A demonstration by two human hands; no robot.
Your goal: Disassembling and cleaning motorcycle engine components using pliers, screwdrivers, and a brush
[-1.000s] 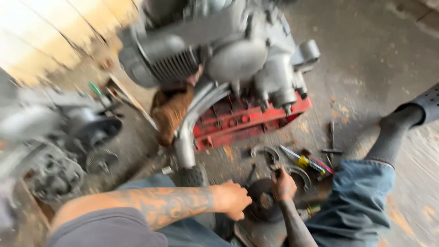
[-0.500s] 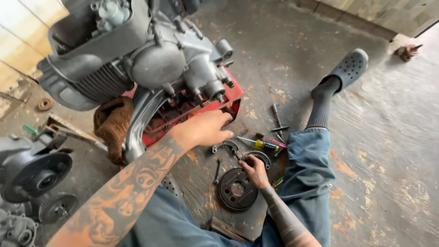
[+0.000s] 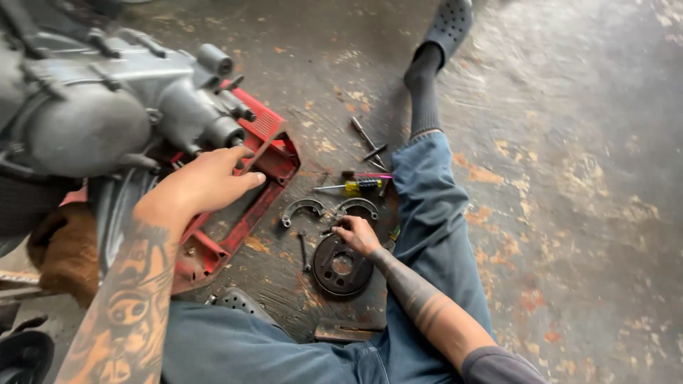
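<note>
Looking down, head view: a person sits on a stained concrete floor with legs stretched toward 12 o'clock.
Left hand: the tattooed left hand lies flat with fingers spread, gripping nothing, palm on the edge of the red metal stand below the grey cast-metal engine at 10 o'clock.
Right hand: the right hand rests with fingers curled on the top rim of the round dark steel brake plate at 6 o'clock; whether it pinches a small part I cannot tell.
Nearby: two curved grey brake shoes lie just above the plate; a yellow-handled screwdriver and a black T-handle wrench lie toward 12 o'clock.
Change: half a second ago the left hand hovered nearer the tools; now it bears on the stand, while the right hand stays at the plate, so attention seems split between engine and plate.
</note>
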